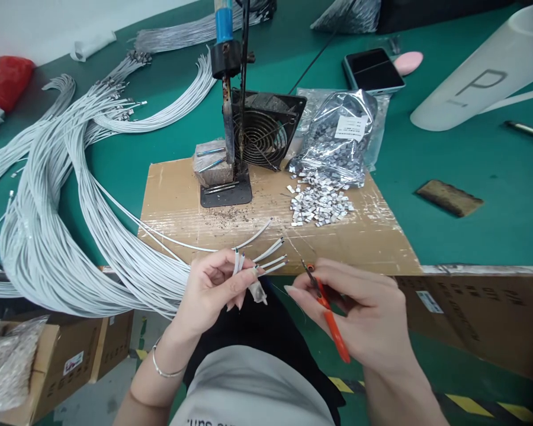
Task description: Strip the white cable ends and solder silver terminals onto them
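Note:
At the bench's front edge my left hand (224, 284) grips several thin white cables (266, 253) near their ends, thumb against fingers. Their tips fan out to the right, dark at the ends. A crumpled whitish piece (258, 292) hangs below the thumb; what it is I cannot make out. Leftward the cables run into a large bundle of white cables (66, 195). My right hand (359, 307) is closed around small pliers or cutters with orange handles (333, 322). Their narrow dark jaws point up and left, a short way apart from the cable tips.
Cardboard (266, 207) covers the bench front. On it stand a soldering stand (228, 118), a black fan (266, 130) and a pile of small white parts (322, 204) by a silver bag (337, 130). Further right are a phone (373, 70), a white cylinder (484, 71) and a brown block (449, 197).

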The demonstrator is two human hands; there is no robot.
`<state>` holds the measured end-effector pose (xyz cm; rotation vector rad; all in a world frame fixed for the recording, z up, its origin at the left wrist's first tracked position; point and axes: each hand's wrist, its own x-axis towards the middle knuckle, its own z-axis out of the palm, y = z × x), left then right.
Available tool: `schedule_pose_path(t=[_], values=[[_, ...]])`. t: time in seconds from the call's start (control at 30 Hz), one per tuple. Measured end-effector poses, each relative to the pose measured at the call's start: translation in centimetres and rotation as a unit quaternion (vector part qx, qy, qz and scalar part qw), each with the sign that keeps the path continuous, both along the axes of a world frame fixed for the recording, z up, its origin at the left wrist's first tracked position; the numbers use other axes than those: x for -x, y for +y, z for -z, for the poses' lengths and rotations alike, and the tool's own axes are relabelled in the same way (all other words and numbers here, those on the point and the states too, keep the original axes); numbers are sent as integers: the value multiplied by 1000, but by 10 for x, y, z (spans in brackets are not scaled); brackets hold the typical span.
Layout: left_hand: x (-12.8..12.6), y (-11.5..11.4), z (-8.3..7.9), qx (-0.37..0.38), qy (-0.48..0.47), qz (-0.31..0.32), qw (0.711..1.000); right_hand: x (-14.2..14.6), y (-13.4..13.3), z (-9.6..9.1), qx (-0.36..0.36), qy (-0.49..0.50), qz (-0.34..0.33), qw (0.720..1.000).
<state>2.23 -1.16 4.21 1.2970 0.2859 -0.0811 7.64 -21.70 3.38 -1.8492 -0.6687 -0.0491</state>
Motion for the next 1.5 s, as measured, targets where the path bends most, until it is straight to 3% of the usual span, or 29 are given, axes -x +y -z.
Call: schedule_pose_path(t=[0.53,0.73,1.03,1.5], values=[[-1,0,-4,46,-13,1,999,0,2,1,5,-7,-5,1000],[-3,1,-3,-20,-55,-16,998,0,2,-1,-3,-11,6,1000],[-3,0,-3,78,-4,-21,997,0,1,1,13,0,2,1000],[0,0,-6,35,5,-23,999,0,4,2,0,2,12,1000]])
